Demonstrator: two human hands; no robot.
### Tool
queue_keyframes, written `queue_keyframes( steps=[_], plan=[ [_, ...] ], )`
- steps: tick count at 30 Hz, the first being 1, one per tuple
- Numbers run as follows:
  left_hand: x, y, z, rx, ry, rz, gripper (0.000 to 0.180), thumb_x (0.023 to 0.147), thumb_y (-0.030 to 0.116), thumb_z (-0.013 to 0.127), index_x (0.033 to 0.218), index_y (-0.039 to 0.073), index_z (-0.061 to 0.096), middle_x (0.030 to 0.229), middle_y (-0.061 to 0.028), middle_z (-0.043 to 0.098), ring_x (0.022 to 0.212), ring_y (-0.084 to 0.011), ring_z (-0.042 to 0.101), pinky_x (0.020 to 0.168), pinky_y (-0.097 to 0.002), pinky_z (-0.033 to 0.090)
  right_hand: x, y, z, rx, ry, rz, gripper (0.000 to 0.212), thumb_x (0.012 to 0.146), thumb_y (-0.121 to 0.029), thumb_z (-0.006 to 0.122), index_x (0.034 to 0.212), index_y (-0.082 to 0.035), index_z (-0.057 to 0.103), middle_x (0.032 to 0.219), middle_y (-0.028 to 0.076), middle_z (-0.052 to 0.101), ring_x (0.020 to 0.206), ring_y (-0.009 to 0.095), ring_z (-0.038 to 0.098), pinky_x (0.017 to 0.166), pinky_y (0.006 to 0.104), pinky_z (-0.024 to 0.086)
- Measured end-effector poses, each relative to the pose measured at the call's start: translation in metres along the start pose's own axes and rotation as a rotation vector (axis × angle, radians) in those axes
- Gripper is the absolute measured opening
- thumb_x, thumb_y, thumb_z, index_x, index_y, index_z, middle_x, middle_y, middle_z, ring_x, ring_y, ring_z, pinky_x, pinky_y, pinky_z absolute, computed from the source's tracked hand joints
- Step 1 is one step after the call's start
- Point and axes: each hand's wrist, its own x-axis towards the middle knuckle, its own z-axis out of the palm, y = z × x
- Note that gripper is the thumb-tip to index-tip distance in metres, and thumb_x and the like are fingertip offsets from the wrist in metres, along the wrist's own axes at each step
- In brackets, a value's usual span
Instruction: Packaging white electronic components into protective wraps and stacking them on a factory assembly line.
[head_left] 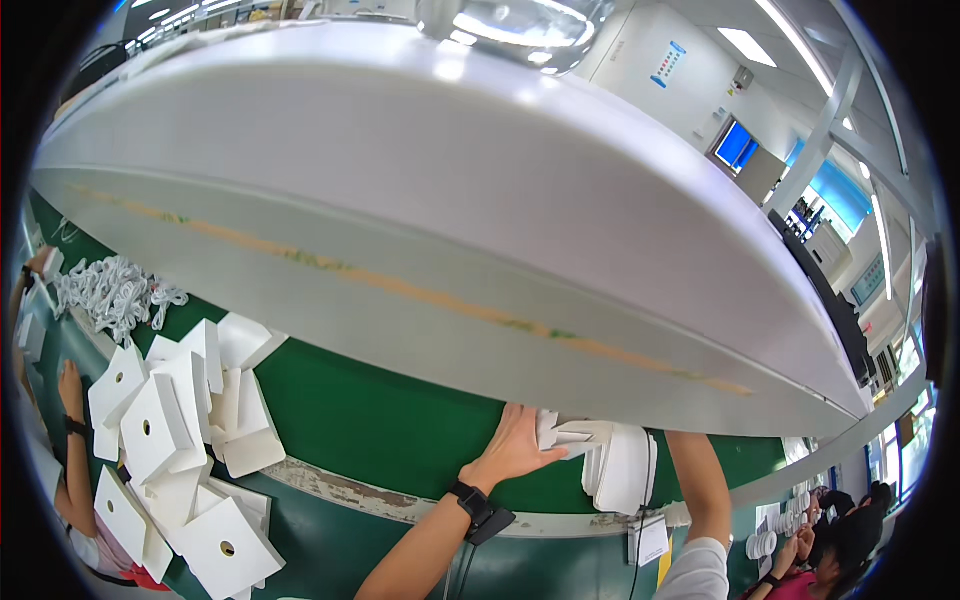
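Observation:
My left hand [513, 446], with a black band on its wrist, is at the green work surface under the edge of a large white shelf. Its thumb and fingers close on a folded white card piece [574, 437], though some fingertips are hidden. Just right of it stands a stack of flat white card pieces [620, 470]. My right forearm [703, 488] reaches up past this stack, and the shelf edge hides the right hand, so its fingers and anything in them do not show.
The white shelf [400, 240] spans the view overhead. At left lie a heap of white card boxes with round holes [160, 430] and bundled white cables [115, 295]. Another person's arm [75, 440] is beside the boxes. More people [840, 540] work at lower right near white coils [762, 545].

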Motion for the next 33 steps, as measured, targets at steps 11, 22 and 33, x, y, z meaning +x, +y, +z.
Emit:
queue_keyframes(
  steps=[11,22,33],
  plan=[
    [-0.009,0.075,-0.052,0.006,-0.119,-0.146,0.064,0.085,0.043,0.078,0.135,0.006,0.063,0.136,-0.0207,0.062,0.125,-0.0408,0.058,0.108,-0.0463,0.044,0.010,0.018,0.038,-0.352,-0.011,-0.300,0.030,0.107,-0.032,0.051,0.125,-0.011,0.061,0.120,0.010,0.068,0.106,0.028,0.067,0.091,0.0409,0.055],
    [0.000,0.050,-0.037,0.003,-0.046,0.062,0.055,0.092,0.045,0.071,0.130,0.007,0.066,0.129,-0.0165,0.068,0.119,-0.0374,0.062,0.103,-0.0450,0.048,0.088,-0.050,0.130,-0.753,0.009,-0.551,0.025,0.105,-0.028,0.054,0.120,-0.010,0.063,0.117,0.010,0.068,0.103,0.028,0.068,0.088,0.0406,0.056],
    [-0.005,0.057,-0.042,-0.018,-0.113,-0.098,0.069,0.086,0.043,0.077,0.140,0.004,0.057,0.142,-0.0216,0.056,0.131,-0.0418,0.052,0.111,-0.0450,0.042,-0.086,0.020,0.026,-1.159,-0.001,-0.773,0.019,0.103,-0.023,0.058,0.116,-0.010,0.065,0.113,0.010,0.069,0.100,0.029,0.068,0.085,0.0404,0.056]
  ],
)
